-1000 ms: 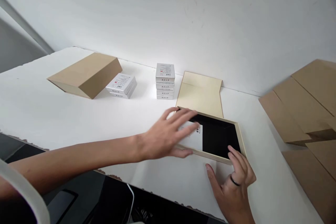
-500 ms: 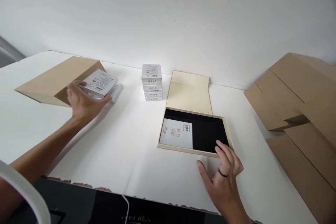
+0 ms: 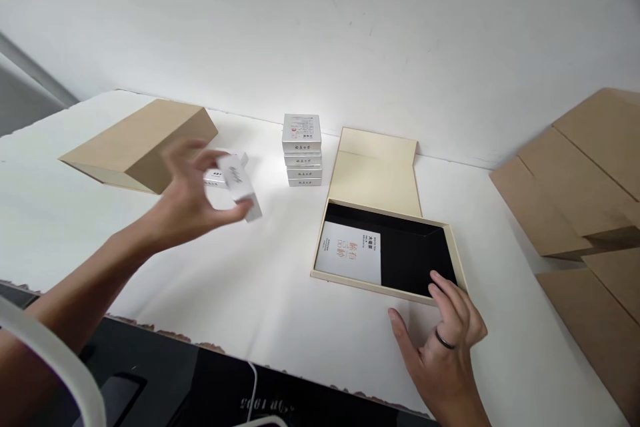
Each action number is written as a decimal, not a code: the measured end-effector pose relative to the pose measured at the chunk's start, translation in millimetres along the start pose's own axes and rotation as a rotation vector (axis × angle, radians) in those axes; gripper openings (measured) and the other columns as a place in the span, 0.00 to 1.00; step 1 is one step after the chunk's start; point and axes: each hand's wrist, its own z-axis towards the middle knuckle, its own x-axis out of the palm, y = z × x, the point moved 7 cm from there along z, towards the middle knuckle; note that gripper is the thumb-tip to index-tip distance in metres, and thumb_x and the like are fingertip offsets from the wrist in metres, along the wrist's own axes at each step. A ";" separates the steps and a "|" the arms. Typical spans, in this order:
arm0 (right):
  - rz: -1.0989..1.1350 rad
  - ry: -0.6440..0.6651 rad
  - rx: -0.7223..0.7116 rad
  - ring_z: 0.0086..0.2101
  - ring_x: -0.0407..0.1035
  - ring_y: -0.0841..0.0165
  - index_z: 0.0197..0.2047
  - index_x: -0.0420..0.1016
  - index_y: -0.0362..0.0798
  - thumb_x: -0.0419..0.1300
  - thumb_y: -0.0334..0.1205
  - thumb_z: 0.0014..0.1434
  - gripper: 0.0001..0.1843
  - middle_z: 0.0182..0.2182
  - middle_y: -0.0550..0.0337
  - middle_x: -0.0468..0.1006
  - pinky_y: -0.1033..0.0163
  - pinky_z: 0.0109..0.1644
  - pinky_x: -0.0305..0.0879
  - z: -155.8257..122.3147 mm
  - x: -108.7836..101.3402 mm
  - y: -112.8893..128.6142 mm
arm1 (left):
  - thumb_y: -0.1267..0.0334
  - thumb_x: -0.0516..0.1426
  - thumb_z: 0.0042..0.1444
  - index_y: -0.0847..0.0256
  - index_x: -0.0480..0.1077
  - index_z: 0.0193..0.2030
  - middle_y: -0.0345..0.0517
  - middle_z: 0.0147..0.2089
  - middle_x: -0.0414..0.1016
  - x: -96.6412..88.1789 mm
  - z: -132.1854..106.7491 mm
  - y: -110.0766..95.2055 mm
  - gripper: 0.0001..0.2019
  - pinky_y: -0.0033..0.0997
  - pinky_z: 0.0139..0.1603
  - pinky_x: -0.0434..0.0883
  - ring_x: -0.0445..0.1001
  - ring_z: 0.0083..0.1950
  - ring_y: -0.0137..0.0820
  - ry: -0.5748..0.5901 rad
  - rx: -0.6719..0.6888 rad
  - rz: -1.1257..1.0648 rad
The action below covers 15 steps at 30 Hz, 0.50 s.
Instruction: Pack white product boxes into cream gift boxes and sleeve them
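Note:
My left hand (image 3: 187, 197), slightly blurred, grips a small white box (image 3: 239, 185) between thumb and fingers, lifted off the table and tilted. Behind it, partly hidden, another white box (image 3: 215, 178) lies beside the tan carton (image 3: 137, 137). My right hand (image 3: 443, 340) lies at the front right corner of an open cream gift box (image 3: 370, 289), fingers apart and fingertips over its rim; the thumb is clear of it. A white printed box (image 3: 350, 253) fills the left part of the gift box, and bare black lining (image 3: 413, 257) shows on the right.
A stack of several white boxes (image 3: 302, 133) stands between the tan carton and the gift box's opened lid (image 3: 375, 173). Folded brown cardboard (image 3: 590, 193) takes up the right side. A white cable (image 3: 254, 380) hangs at the table's front edge, over something black.
My left hand has drawn the white box rightward, away from the carton, and turned it on its side. My right hand keeps its place at the gift box corner. The view has shifted slightly.

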 end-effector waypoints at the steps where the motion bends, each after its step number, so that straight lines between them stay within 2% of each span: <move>1: 0.002 -0.001 -0.005 0.60 0.65 0.48 0.69 0.56 0.48 0.66 0.46 0.66 0.35 0.59 0.38 0.71 0.36 0.63 0.59 0.2 -0.1 0.2 | 0.48 0.68 0.44 0.57 0.50 0.62 0.55 0.62 0.64 13.7 -2.0 1.0 0.44 0.56 0.68 0.66 0.69 0.64 0.51 0.116 -0.023 0.057; 3: 0.008 -0.004 -0.015 0.60 0.66 0.47 0.69 0.57 0.46 0.66 0.45 0.65 0.35 0.59 0.37 0.72 0.36 0.63 0.60 0.6 -0.8 0.9 | 0.44 0.67 0.46 0.60 0.46 0.65 0.53 0.52 0.70 36.9 -7.9 6.1 0.48 0.57 0.57 0.72 0.74 0.55 0.53 0.266 -0.081 0.122; 5: 0.019 -0.008 -0.022 0.60 0.66 0.47 0.69 0.56 0.45 0.67 0.44 0.65 0.36 0.59 0.36 0.72 0.36 0.63 0.60 1.1 -1.9 1.7 | 0.43 0.67 0.47 0.57 0.40 0.68 0.50 0.49 0.71 51.0 -13.6 10.9 0.51 0.49 0.45 0.76 0.77 0.46 0.48 0.297 -0.143 0.055; 6: 0.023 -0.008 -0.022 0.60 0.65 0.47 0.69 0.56 0.44 0.66 0.44 0.65 0.36 0.59 0.35 0.72 0.36 0.63 0.60 1.4 -2.3 2.0 | 0.43 0.66 0.48 0.55 0.40 0.68 0.51 0.51 0.72 54.8 -15.9 10.5 0.50 0.47 0.43 0.76 0.78 0.45 0.47 0.286 -0.141 -0.001; 9: 0.021 -0.005 -0.017 0.61 0.65 0.47 0.69 0.57 0.44 0.66 0.44 0.66 0.35 0.59 0.35 0.71 0.35 0.63 0.59 2.2 -2.5 2.3 | 0.44 0.67 0.48 0.50 0.43 0.66 0.55 0.60 0.71 57.3 -21.9 4.3 0.47 0.48 0.48 0.76 0.77 0.52 0.47 0.279 -0.116 -0.092; 12: 0.020 -0.011 -0.016 0.60 0.65 0.47 0.69 0.56 0.44 0.66 0.43 0.66 0.35 0.59 0.35 0.71 0.35 0.63 0.60 2.7 -2.6 2.5 | 0.41 0.69 0.47 0.49 0.46 0.60 0.57 0.65 0.68 47.3 -24.5 -7.4 0.44 0.52 0.52 0.76 0.74 0.59 0.52 0.283 -0.138 -0.062; 15: 0.031 -0.004 -0.015 0.60 0.65 0.47 0.70 0.55 0.45 0.66 0.43 0.65 0.36 0.59 0.35 0.71 0.35 0.62 0.60 2.6 -2.1 2.7 | 0.41 0.70 0.47 0.48 0.47 0.57 0.55 0.65 0.67 31.8 -21.4 -40.1 0.43 0.55 0.56 0.76 0.71 0.64 0.53 0.206 -0.041 -0.086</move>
